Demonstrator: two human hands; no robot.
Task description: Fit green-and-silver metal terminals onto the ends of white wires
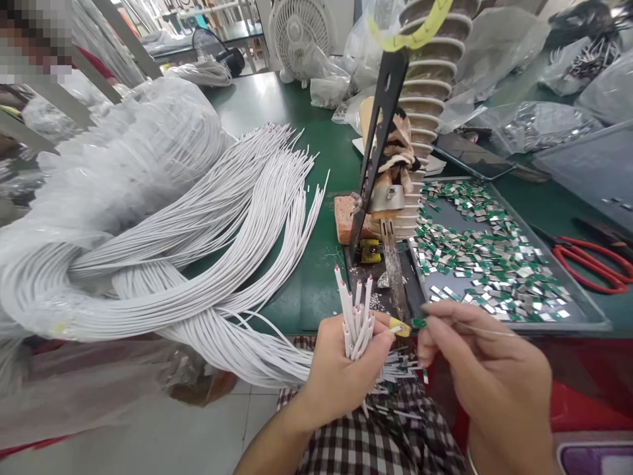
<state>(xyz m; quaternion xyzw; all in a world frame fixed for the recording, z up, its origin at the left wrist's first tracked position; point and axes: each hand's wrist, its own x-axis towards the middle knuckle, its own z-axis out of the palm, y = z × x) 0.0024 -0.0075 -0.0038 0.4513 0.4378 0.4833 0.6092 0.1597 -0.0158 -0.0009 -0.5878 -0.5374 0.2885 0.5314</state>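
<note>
My left hand [346, 373] is closed round a bunch of white cables [357, 316] whose cut ends point up and show reddish cores. A yellow cover [400, 328] sits on one of its fingertips, beside a single cable end held by the thumb. To the right, my right hand [475, 363] pinches a small green circuit board [419, 322], and a thin wire [487, 330], perhaps solder, runs across its fingers. Just beyond both hands, a soldering iron [393, 270] is fixed in a stand with its tip downward.
Long white cables [237, 277] cover the green table's left side. A shallow tray [588, 316] of small circuit boards lies right, near red-handled pliers [593, 260]. A ribbed hose [430, 86] rises behind the iron, beside a brick [345, 218]. A fan [301, 36] stands behind.
</note>
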